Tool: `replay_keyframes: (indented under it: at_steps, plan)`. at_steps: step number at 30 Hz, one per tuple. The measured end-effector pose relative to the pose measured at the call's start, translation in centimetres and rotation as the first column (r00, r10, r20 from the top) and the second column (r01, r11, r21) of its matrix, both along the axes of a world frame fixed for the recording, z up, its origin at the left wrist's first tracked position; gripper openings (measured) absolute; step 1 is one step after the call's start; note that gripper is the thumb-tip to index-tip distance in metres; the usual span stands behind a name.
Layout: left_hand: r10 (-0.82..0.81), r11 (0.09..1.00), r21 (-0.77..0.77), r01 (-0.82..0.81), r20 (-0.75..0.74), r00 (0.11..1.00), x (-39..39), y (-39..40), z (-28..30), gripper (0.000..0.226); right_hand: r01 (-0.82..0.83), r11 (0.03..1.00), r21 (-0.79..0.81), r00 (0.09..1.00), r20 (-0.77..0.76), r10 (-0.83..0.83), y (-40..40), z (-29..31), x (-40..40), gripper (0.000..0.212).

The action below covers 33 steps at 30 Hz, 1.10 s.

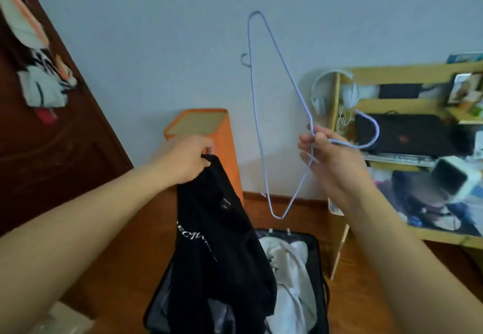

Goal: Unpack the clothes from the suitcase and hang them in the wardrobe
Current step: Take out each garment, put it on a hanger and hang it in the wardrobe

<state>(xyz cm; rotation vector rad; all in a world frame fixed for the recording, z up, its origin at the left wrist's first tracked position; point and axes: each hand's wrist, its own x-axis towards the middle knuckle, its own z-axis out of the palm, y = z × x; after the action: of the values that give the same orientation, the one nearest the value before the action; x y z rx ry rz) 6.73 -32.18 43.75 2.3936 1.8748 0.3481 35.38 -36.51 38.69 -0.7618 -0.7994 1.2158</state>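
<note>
The hanger (pixel 277 93) looks like thin wire with a smooth pale lilac coating. The black T-shirt (pixel 222 242) is matt, soft cloth with white printed lettering. In the suitcase (pixel 320 268), whose black walls look like matt fabric, lies a crumpled white cloth garment (pixel 287 268). The floor (pixel 125 255) is glossy reddish-brown wood. The shelf unit (pixel 392 72) is pale, matt wood. The dark brown door (pixel 52 164) has a polished wooden sheen.
</note>
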Motion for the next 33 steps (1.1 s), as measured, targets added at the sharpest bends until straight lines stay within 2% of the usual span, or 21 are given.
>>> replay_keyframes:
  at_steps: [2, 5, 9, 13, 17, 22, 24, 26, 29, 33]
  plan:
    - [0.026, 0.992, 0.120, -0.023, -0.026, 0.999, -0.3, -0.8, 2.3, 0.012, -0.073, 0.995, 0.073, 0.993, -0.085, 0.079, -0.2, 3.2, 0.1, 0.017]
    - [0.065, 0.975, 0.207, -0.083, 0.091, 0.994, -0.6, -1.6, 4.5, 0.003, -0.187, 0.969, 0.164, 0.954, -0.206, 0.219, -0.7, 6.8, -0.2, 0.018]
    - [0.148, 0.981, 0.087, -0.171, 0.221, 0.964, -1.1, -1.6, 7.2, 0.022, -0.330, 0.913, 0.242, 0.846, -0.353, 0.399, -1.1, 9.7, -1.7, 0.020]
    - [0.153, 0.987, -0.007, -0.162, 0.370, 0.916, -1.3, -2.4, 9.9, 0.018, -0.380, 0.866, 0.323, 0.746, -0.447, 0.494, -0.6, 11.2, -3.9, 0.022]
    - [0.168, 0.986, -0.104, -0.132, 0.535, 0.828, -1.2, -2.9, 11.5, 0.009, -0.374, 0.868, 0.326, 0.765, -0.421, 0.488, 0.7, 11.3, -6.7, 0.025]
    - [0.188, 0.982, -0.117, -0.148, 0.672, 0.717, -3.0, -3.1, 12.9, 0.010, -0.360, 0.878, 0.316, 0.758, -0.449, 0.473, 1.5, 8.8, -6.0, 0.019]
    - [0.183, 0.982, -0.090, -0.164, 0.652, 0.736, -3.6, -3.1, 12.8, 0.013, -0.332, 0.877, 0.346, 0.755, -0.461, 0.467, 1.7, 9.4, -4.9, 0.017]
    - [0.162, 0.984, -0.043, -0.171, 0.602, 0.782, -3.7, -2.8, 12.6, 0.026, -0.328, 0.874, 0.358, 0.759, -0.451, 0.470, 1.6, 10.8, -4.5, 0.017]
    - [0.147, 0.978, 0.082, -0.193, 0.391, 0.908, -3.2, -2.1, 12.5, 0.049, -0.306, 0.891, 0.334, 0.789, -0.435, 0.434, 0.9, 12.4, -5.2, 0.020]
    - [0.174, 0.976, 0.070, -0.205, 0.308, 0.935, -2.3, -2.1, 11.9, 0.052, -0.256, 0.913, 0.317, 0.763, -0.514, 0.392, 0.4, 12.7, -6.0, 0.020]
